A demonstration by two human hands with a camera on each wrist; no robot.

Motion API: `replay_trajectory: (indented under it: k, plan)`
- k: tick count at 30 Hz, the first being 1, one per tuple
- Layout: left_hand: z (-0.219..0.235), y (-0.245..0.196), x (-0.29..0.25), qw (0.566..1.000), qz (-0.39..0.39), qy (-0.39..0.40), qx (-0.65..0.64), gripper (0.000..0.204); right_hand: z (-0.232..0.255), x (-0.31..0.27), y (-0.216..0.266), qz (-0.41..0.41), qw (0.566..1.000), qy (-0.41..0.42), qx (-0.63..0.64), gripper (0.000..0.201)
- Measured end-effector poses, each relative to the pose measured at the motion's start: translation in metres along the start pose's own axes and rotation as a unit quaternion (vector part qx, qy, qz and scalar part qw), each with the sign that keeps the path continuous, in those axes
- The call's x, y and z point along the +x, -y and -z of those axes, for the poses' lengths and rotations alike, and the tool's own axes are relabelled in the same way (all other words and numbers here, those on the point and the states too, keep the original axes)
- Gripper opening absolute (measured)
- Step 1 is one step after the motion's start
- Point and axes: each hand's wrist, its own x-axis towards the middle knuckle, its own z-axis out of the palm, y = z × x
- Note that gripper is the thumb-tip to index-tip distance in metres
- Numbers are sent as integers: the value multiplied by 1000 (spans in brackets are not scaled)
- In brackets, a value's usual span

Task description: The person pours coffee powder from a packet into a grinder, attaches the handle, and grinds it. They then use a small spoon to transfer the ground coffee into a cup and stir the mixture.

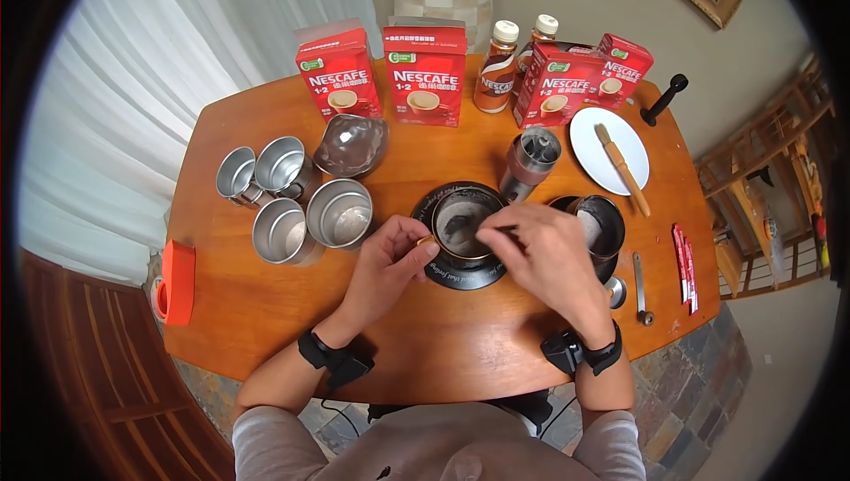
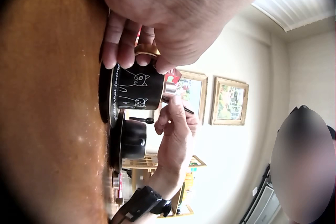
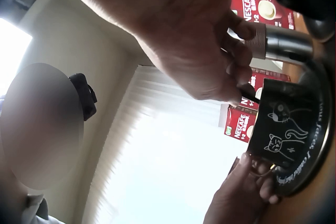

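Observation:
A black cup (image 1: 464, 251) with cat drawings stands on a black saucer (image 1: 460, 283) with white lettering; a greyish content shows inside. My left hand (image 1: 390, 259) pinches the cup's gold handle (image 2: 147, 50) at its left side. Over the cup's right rim, my right hand (image 1: 544, 255) grips a thin dark utensil (image 3: 249, 94) whose lower end reaches into the cup. What the utensil's tip looks like is hidden.
Metal cups (image 1: 341, 213) and a glass bowl (image 1: 351, 146) stand left. Beyond the cup is a grinder (image 1: 529, 162); right are a second black cup (image 1: 606, 224), a white plate (image 1: 589, 149) with a brush (image 1: 622, 169), and red sachets (image 1: 684, 268). Red boxes (image 1: 425, 78) line the back.

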Motion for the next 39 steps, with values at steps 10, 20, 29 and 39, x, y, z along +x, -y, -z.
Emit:
replay_trajectory:
  k: [10,20,29,39]
  plan:
    - [2,-1,1,1000,5,7,1,14,-3,-1,10,-17,1000,5,-20,12]
    - [1,0,0,1000,5,10,0,13,-3,-2,3,-12,999,-27,-44,12]
    - [0,1,1,1000,4,7,-4,15,-6,-2,3,5,998,-44,-48,12]
    - [0,0,0,1000,-9,2,-3,14,-1,-1,-2,7,998,-39,-53,12]
